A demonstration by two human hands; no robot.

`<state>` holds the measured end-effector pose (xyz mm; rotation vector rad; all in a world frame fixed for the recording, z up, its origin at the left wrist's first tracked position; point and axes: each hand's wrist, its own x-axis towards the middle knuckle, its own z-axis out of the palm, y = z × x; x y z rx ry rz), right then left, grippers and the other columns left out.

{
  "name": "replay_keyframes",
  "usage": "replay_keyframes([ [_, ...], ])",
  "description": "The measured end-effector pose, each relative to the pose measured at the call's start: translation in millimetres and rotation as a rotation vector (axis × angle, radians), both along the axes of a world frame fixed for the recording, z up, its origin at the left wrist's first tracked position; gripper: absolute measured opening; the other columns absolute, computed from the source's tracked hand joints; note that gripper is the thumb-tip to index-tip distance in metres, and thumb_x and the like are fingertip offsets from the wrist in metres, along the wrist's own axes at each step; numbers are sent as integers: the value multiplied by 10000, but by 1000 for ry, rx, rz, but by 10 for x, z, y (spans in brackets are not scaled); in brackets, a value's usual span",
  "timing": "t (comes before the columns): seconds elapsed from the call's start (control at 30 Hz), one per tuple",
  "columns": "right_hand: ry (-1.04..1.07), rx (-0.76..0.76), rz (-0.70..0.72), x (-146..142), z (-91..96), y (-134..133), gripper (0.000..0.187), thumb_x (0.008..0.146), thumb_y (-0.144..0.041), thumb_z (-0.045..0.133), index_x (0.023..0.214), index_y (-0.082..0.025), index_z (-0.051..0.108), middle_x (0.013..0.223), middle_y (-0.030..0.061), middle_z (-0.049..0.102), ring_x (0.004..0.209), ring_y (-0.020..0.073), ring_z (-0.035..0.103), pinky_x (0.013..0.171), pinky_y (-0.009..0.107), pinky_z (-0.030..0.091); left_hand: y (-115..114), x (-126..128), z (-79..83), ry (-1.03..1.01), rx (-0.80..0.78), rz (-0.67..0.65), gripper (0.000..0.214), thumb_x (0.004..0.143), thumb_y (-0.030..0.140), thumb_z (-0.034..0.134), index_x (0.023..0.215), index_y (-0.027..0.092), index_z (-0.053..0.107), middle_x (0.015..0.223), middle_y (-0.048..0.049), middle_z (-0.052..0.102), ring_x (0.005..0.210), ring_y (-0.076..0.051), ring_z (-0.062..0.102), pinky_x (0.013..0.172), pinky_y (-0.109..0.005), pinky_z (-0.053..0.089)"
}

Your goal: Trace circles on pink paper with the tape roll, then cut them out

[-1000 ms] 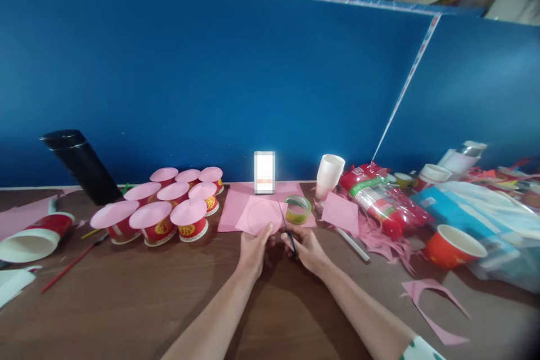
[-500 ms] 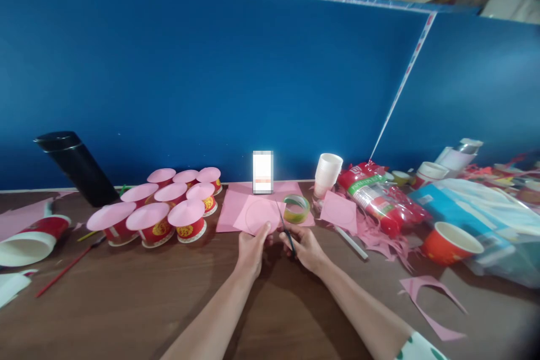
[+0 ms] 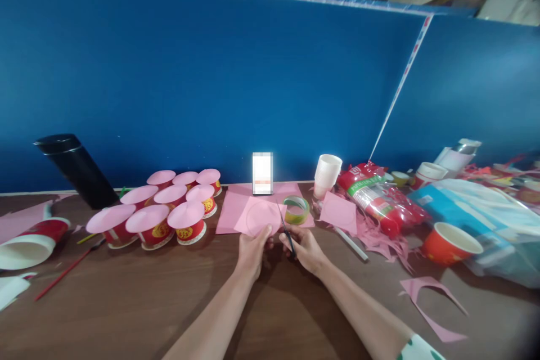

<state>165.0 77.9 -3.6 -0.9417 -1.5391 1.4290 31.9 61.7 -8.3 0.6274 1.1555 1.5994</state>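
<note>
Between the thumb and fingers of my left hand [image 3: 253, 252] is a piece of pink paper [image 3: 260, 216] with a circle drawn on it. My right hand [image 3: 307, 246] grips scissors [image 3: 289, 238] with dark handles, their blades at the paper's right edge. Under and behind the held piece lie larger pink sheets [image 3: 228, 209]. A roll of green tape [image 3: 296, 210] rests on them, just beyond the scissors. Another pink square with a drawn circle [image 3: 338, 212] lies to the right.
On the left stand several red cups topped with pink discs [image 3: 185, 215], a black bottle [image 3: 78, 171] and a red brush [image 3: 70, 270]. White stacked cups [image 3: 327, 173], a red bag [image 3: 375, 202], an orange cup [image 3: 450, 244] and pink paper scraps [image 3: 434, 306] are on the right.
Almost nothing differs. Both hands keep the paper and scissors in nearly the same place, and the view has shifted very slightly.
</note>
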Motion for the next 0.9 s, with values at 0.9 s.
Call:
replay_keyframes([
  [0.9,-48,30,-26,-6,15,0,309,723,-384,639,901,-132,628,498,-55,496,412,72,441,366,162,317,12,-2,-2,-7,-34,20,291,567,354,747,599,82,646,462,-10,584,403,-83,505,398,-186,407],
])
